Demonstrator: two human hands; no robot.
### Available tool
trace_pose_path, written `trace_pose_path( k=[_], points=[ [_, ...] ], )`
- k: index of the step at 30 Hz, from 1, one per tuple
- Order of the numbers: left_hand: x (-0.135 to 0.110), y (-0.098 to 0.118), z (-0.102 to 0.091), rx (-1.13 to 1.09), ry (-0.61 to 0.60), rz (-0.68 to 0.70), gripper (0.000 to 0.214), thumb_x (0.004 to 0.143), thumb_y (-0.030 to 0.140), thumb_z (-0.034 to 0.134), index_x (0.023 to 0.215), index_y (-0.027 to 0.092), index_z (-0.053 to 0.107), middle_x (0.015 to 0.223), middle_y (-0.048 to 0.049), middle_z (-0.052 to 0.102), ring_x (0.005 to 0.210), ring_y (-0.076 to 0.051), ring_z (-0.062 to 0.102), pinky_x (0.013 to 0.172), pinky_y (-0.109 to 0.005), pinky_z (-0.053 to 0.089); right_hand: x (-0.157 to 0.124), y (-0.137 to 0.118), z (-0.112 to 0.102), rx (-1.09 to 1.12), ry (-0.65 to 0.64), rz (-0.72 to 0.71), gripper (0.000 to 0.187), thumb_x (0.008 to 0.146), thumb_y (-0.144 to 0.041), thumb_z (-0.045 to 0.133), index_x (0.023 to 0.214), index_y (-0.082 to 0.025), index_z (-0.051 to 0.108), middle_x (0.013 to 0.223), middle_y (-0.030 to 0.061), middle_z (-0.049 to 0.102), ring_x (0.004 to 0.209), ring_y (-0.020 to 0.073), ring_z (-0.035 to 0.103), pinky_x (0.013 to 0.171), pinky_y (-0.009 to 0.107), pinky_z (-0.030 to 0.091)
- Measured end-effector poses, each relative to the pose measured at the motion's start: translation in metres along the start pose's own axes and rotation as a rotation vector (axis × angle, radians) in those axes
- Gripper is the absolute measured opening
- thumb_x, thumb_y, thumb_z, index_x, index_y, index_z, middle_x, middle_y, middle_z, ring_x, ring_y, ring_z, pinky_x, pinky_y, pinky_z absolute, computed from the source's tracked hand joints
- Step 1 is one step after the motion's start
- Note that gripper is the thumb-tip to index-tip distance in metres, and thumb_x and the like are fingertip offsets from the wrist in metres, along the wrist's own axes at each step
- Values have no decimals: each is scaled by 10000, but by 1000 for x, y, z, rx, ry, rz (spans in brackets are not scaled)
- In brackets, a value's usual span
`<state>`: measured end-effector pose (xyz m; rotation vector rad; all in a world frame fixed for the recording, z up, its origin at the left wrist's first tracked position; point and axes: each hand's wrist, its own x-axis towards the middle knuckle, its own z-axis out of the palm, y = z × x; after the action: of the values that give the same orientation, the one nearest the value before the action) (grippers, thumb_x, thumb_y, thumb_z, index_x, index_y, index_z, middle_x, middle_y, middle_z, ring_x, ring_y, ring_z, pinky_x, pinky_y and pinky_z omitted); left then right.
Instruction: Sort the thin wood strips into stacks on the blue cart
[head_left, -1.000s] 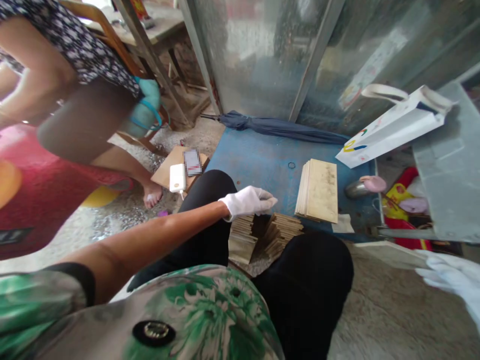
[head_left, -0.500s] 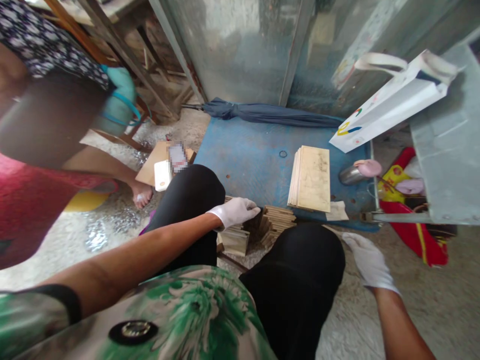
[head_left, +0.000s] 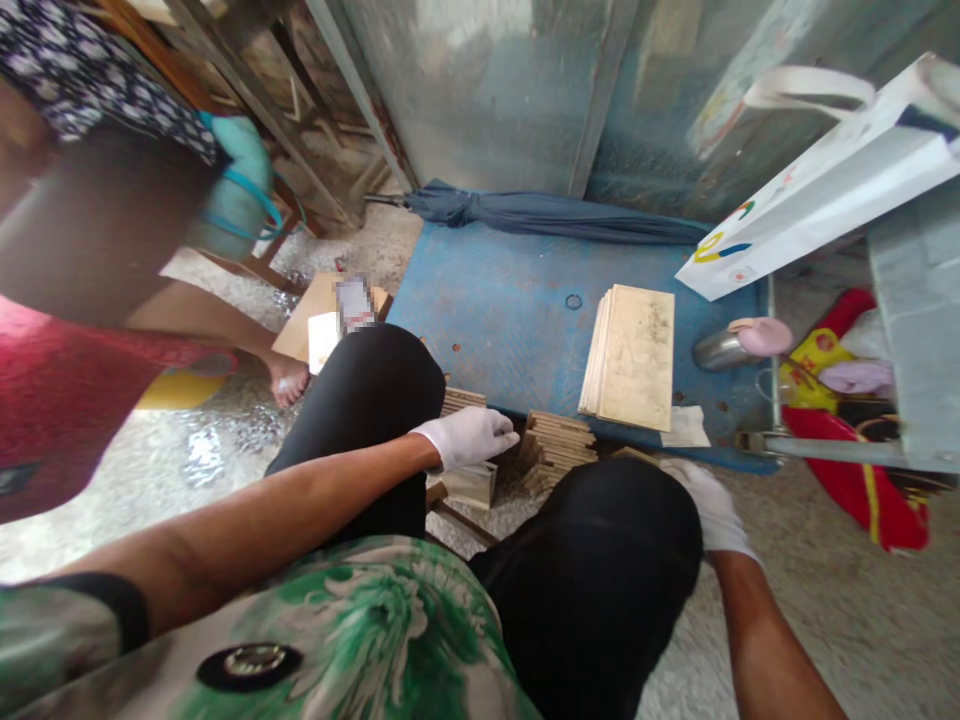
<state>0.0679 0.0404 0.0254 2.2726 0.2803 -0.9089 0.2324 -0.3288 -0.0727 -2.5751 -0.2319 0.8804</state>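
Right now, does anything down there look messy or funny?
Yes. The wooden slats on the floor between the knees lie in loose, slanting heaps, while the stack of boards on the blue platform is squared up. A closed umbrella lies flat along the platform's back edge. The left hand rests on the slats.

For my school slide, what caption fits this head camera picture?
Gloved left hand rests on stacked wooden slats between the knees, right hand beside them.

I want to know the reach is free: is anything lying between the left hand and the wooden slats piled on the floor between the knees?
Nothing visible: the left hand already rests on the slat pile.
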Motion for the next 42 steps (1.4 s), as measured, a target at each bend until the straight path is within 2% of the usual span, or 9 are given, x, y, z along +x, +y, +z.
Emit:
trace_pose_path(
  k=[5,12,16,21,27,30,33,37,42],
  points=[
    [1,-3,4,44,-11,38,381,982,423,407,965,182,702,879,-35,716,735,-142,619,677,-232,413,9,-7,0,-7,-24,48,459,838,-521,455,1036,-192,708,1163,113,685,1124,265,611,1053,374,434],
    [-2,2,4,41,-36,21,350,977,412,433,967,187,701,879,-37,715,728,-142,620,661,-232,407,21,-5,-4,-54,-41,44,505,863,-500,413,1091,-143,688,1202,135,667,1197,261,570,1086,355,388],
    [-4,7,1,60,-61,2,347,978,412,438,952,195,707,842,-37,708,689,-141,612,636,-237,396,22,-8,-8,-90,-33,77,524,888,-478,401,1178,-135,669,1271,130,637,1247,259,537,1099,355,372],
    [-5,12,1,79,-54,-21,335,971,426,459,960,210,714,874,-36,714,712,-147,622,655,-245,399,19,-18,-10,-139,3,139,609,906,-539,379,1288,-143,638,1313,160,597,1264,313,520,1078,403,389],
    [-2,11,5,184,-101,-11,367,973,440,436,944,202,714,849,-43,709,680,-152,607,611,-268,365,7,-31,-13,-182,57,188,787,911,-584,333,1523,-90,369,1450,222,455,1367,362,419,1106,466,361],
    [-1,12,7,216,-98,11,354,966,433,442,951,208,714,865,-46,716,695,-159,613,604,-277,357,1,-40,-22,-205,98,208,787,908,-601,326,1510,-98,383,1423,221,481,1342,369,445,1102,465,365],
    [0,14,8,216,-83,19,358,962,438,443,930,211,717,874,-53,721,714,-173,632,616,-281,377,1,-58,-39,-190,230,189,739,910,-591,306,1416,-87,493,1351,221,549,1271,363,502,1083,460,375],
    [2,15,13,181,-83,32,361,950,441,450,917,203,720,884,-78,724,754,-211,666,623,-298,414,8,-105,-57,-85,372,175,738,892,-637,314,1332,-94,548,1214,207,632,1146,345,569,1000,458,440],
    [4,15,18,141,-91,46,355,930,440,472,939,192,726,938,-113,725,843,-255,693,677,-321,477,17,-164,-52,-195,298,138,1147,704,-837,511,1494,-30,313,1355,292,517,1223,424,532,1026,502,430]
  ],
)
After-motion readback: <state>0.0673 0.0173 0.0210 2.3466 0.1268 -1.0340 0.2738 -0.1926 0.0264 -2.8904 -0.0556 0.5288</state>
